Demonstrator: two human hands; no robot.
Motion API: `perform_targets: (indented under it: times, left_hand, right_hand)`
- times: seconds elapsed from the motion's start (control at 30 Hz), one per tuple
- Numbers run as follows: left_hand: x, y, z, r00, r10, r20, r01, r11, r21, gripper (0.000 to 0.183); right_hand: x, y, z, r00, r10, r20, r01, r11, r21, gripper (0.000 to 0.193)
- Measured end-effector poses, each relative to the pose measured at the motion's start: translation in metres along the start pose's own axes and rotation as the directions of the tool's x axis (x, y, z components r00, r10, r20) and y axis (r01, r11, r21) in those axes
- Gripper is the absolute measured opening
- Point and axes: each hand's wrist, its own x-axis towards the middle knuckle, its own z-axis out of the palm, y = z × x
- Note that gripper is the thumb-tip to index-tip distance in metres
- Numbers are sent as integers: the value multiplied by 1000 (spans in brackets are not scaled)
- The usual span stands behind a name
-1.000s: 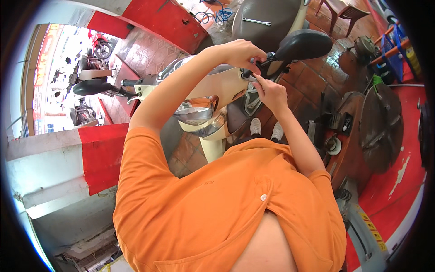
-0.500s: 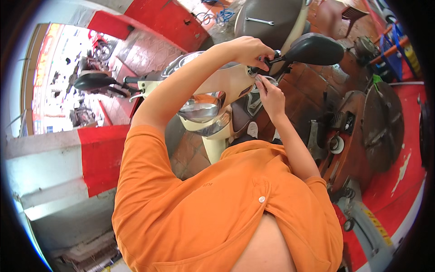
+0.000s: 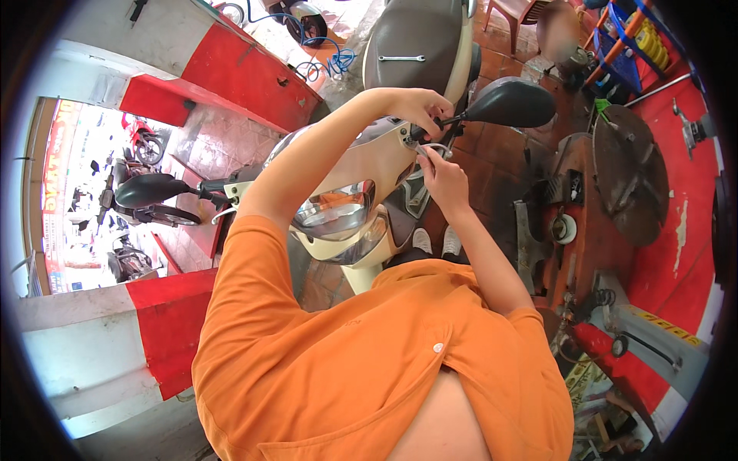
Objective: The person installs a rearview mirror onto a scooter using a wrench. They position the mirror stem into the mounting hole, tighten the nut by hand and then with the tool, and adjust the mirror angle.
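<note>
A cream scooter (image 3: 388, 157) stands before me with its headlight (image 3: 335, 209) facing my body. My left hand (image 3: 419, 109) reaches over its front, fingers bent around the handlebar (image 3: 420, 131) next to the mirror stalk. Just below, my right hand (image 3: 446, 183) is closed in a pinch close to the root of the silver brake lever (image 3: 440, 147). Whatever sits between those fingertips is too small to make out. Above the hands juts a black mirror (image 3: 513, 102). A double-ended spanner (image 3: 401, 58) lies on the dark scooter seat (image 3: 407, 34).
The other mirror (image 3: 154, 190) sticks out at left. On the right are a wooden bench (image 3: 578, 230) with tools, a large dark disc (image 3: 632, 173) and a red wall (image 3: 676, 253). A blue hose (image 3: 332, 63) lies coiled behind the low red-and-white wall (image 3: 238, 65).
My view has shifted, so the scooter sits further left and higher in it. Both hands stay at the same handlebar end, the left one's fingers slightly rearranged.
</note>
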Motion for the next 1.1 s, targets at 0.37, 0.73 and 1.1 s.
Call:
perform_targets:
  times: [0.37,0.73,1.1]
  left_hand:
    - [45,48,24,962,-38,270,90,979,-183,34]
    - [46,36,32,981,-178,77,193,867,-460,46]
    - [30,46,36,906,-226,-357,8,854,-520,45]
  right_hand:
    - [-31,-31,21,990,69,123,-87,985,149,57]
    - [-34,-20,6,806,97,584,-579,337,743,58]
    - [-57,-38,16,794,266,547,-583,81,808,31]
